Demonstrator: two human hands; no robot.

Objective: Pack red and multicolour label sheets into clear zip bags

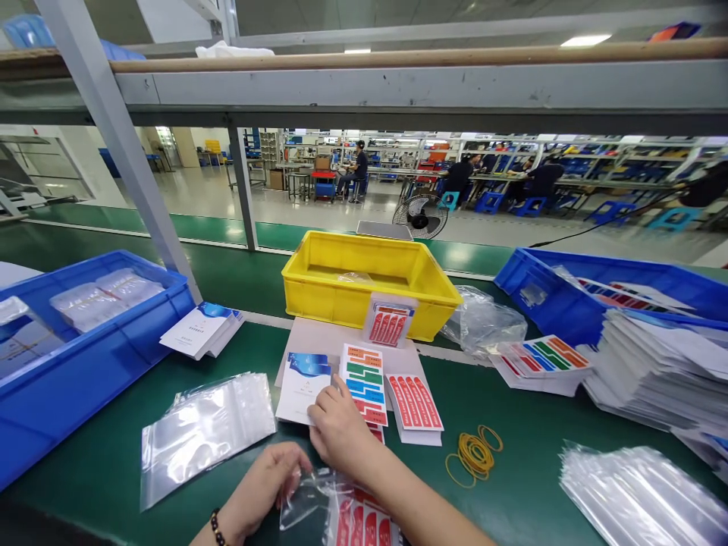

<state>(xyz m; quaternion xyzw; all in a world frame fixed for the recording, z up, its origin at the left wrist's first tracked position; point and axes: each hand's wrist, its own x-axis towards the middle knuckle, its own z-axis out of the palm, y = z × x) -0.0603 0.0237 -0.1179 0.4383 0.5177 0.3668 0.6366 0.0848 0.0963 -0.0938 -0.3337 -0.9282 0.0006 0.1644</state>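
Note:
My left hand [278,472], with a dark beaded bracelet [216,525] at the wrist, pinches the edge of a clear plastic bag [310,497] at the front edge of the bench. Sheets of red labels [364,523] lie in or under that bag; I cannot tell which. My right hand [341,428] reaches over the lower right corner of a blue and white booklet stack [304,385], its index finger stretched out and the others bent. Beside it are multicoloured sticker sheets [365,379], partly covered by the hand, and a stack of red label sheets [414,406].
A yellow bin [369,296] stands behind the stacks, with a blue bin [96,356] left and another blue bin [603,284] right. Clear bags [210,425] lie left, more bags [642,493] right. Rubber bands [475,455] and a tall paper stack [648,371] are right.

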